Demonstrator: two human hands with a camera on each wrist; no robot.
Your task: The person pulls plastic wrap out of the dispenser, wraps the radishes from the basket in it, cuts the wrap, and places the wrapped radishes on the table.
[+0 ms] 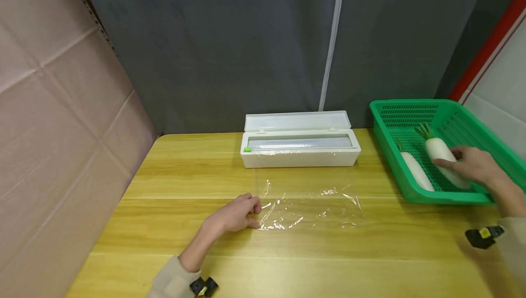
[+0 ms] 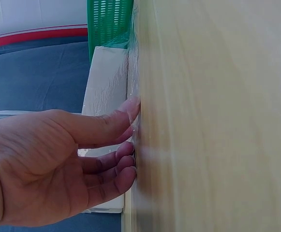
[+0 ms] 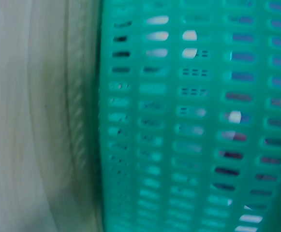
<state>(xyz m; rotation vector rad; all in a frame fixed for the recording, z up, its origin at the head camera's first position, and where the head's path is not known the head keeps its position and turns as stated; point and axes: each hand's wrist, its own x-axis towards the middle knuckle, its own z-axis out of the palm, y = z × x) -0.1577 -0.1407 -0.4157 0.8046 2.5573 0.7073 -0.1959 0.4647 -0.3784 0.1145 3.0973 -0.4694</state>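
We see two white daikon radishes in a green slotted plastic basket (image 1: 448,198) at the right of a wood-grain table (image 1: 185,175). The right hand (image 1: 478,165) reaches over the basket's near side and grasps the right-hand radish (image 1: 440,149), the thumb lying across one flank and the fingers bent over the other. This radish lies aslant, its short green stalks (image 1: 423,130) towards the far side. The left-hand radish (image 1: 417,170) lies beside it, close to the basket's left wall.

The left hand (image 1: 235,213) touches the near left corner of a sheet of clear cling film (image 1: 312,204), its fingers loosely bent and the thumb set apart from them in the head view. In the left wrist view we note the film reaching the thumb tip, but we cannot tell whether the corner is pinched.

The film lies wrinkled and glossy on the table, running towards us from a white cling-film dispenser (image 1: 300,160). The dispenser's lid (image 1: 297,120) stands open at the back; a film roll (image 1: 300,143) lies within, and a bright green slider (image 1: 247,149) sits at the front left edge.

Behind the table we observe a dark grey curtain (image 1: 226,51) with a pale vertical strip (image 1: 333,38), and at left a creased pink wall covering (image 1: 57,120). The right wrist view shows chiefly the basket's slotted wall, blurred.
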